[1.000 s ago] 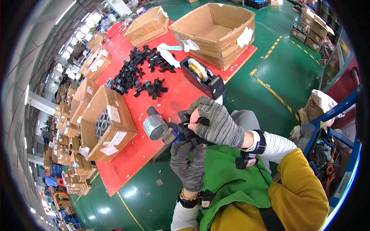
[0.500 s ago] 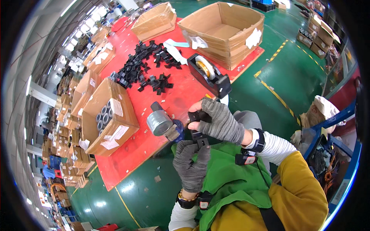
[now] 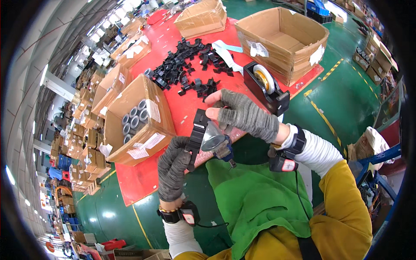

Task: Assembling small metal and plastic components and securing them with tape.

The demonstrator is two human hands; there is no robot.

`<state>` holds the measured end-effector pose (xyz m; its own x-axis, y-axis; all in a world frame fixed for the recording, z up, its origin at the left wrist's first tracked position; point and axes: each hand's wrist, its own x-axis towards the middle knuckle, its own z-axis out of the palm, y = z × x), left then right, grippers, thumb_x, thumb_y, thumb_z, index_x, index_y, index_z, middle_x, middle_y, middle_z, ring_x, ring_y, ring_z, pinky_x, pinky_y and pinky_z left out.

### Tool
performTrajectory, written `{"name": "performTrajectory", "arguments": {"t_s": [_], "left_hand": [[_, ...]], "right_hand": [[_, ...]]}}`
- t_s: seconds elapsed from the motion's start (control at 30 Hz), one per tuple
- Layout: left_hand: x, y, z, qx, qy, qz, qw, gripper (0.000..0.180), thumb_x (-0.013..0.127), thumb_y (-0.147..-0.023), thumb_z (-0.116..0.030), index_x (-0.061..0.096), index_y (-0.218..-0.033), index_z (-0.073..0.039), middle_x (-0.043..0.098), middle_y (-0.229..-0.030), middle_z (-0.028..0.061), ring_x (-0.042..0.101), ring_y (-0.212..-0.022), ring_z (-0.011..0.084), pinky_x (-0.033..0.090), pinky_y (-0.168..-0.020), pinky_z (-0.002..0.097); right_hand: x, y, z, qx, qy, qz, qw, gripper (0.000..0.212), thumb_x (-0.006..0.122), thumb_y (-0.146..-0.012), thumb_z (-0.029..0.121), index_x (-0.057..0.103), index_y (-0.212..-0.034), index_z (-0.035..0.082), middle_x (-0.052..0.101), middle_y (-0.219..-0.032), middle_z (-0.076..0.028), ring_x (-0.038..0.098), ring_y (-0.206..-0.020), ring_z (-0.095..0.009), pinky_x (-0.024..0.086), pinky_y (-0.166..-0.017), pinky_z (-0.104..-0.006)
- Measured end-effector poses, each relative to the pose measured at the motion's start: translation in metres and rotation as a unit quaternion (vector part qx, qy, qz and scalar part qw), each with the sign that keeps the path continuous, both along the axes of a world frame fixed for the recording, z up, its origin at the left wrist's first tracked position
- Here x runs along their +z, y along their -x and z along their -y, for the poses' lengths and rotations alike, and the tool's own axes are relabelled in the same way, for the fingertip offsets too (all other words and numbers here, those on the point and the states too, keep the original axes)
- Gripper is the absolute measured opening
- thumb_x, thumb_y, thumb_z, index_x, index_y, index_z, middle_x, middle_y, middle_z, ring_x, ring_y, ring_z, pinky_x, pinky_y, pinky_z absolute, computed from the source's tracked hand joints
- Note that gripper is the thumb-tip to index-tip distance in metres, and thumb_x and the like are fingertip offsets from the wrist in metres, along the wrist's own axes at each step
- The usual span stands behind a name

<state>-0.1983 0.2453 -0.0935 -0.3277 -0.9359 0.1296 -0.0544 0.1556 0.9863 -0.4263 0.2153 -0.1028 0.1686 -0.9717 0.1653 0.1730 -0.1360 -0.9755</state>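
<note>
While between two gloved hands (image 3: 173, 167) (image 3: 247, 113), one slotted black strip (image 3: 198, 132).

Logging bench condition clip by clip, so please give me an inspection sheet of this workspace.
Surface: red tabletop, small pale scraps scattered on it.
Work items: black slotted strip in hand; loose pile of black parts on the tabletop.
Clutter: tape dispenser near the table edge; open carton holding grey rings.
Hands: left hand grips the strip's lower end; right hand is at its upper end, grip unclear.
Cables: thin black cable hangs from the right wrist device.
Surroundings: green floor with yellow-and-black marking; stacked cartons at left.
</note>
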Motion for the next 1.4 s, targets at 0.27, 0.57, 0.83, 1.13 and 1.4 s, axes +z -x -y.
{"name": "performTrajectory", "arguments": {"t_s": [0.27, 0.57, 0.83, 1.13, 1.4], "left_hand": [[-0.021, -0.016, 0.046, -0.028, -0.020, 0.018, 0.999, 0.026, 0.060, -0.084, -0.019, 0.063, -0.091, 0.006, 0.060, -0.097, 0.0075, 0.055, -0.073, 0.0102, 0.044, -0.068, 0.0238], [-0.049, -0.006, 0.047, 0.038, -0.048, -0.025, 0.998, 0.025, 0.055, -0.090, -0.019, 0.064, -0.096, 0.004, 0.063, -0.091, 0.0059, 0.055, -0.079, 0.0108, 0.044, -0.072, 0.0245], [-0.088, -0.024, 0.040, 0.150, 0.079, 0.064, 0.984, 0.041, 0.047, -0.093, -0.032, 0.064, -0.096, 0.004, 0.062, -0.086, 0.0068, 0.055, -0.074, 0.0135, 0.043, -0.071, 0.0268], [-0.064, 0.031, -0.073, 0.045, -0.019, -0.203, 0.978, 0.049, 0.038, -0.095, -0.039, 0.059, -0.077, 0.001, 0.061, -0.083, 0.0146, 0.055, -0.072, 0.0194, 0.042, -0.070, 0.0344], [-0.112, 0.227, -0.033, -0.167, -0.270, -0.225, 0.921, 0.056, 0.025, -0.098, -0.046, 0.049, -0.116, 0.002, 0.057, -0.112, 0.0131, 0.059, -0.090, 0.0252, 0.045, -0.085, 0.0361]], "right_hand": [[-0.031, -0.002, 0.020, 0.066, -0.017, 0.038, 0.997, 0.018, 0.061, -0.085, 0.008, 0.054, -0.101, 0.003, 0.057, -0.076, -0.001, 0.055, -0.063, -0.007, 0.046, -0.053, -0.0233], [-0.035, 0.000, 0.017, 0.054, -0.047, 0.024, 0.997, 0.020, 0.061, -0.086, 0.011, 0.054, -0.103, 0.004, 0.057, -0.076, 0.001, 0.055, -0.064, -0.005, 0.046, -0.053, -0.0211], [-0.026, 0.020, 0.001, 0.016, -0.078, 0.005, 0.997, 0.027, 0.060, -0.088, 0.017, 0.052, -0.109, 0.002, 0.058, -0.074, -0.001, 0.057, -0.060, -0.007, 0.045, -0.053, -0.0206], [-0.029, 0.153, -0.011, -0.208, 0.031, -0.130, 0.969, 0.025, 0.059, -0.088, 0.022, 0.054, -0.104, 0.003, 0.058, -0.077, -0.001, 0.055, -0.065, -0.010, 0.046, -0.062, -0.0244], [-0.098, 0.184, 0.020, -0.162, -0.007, -0.291, 0.943, 0.046, 0.061, -0.086, 0.025, 0.047, -0.123, 0.001, 0.065, -0.083, -0.012, 0.062, -0.080, -0.017, 0.048, -0.072, -0.0290]]}}
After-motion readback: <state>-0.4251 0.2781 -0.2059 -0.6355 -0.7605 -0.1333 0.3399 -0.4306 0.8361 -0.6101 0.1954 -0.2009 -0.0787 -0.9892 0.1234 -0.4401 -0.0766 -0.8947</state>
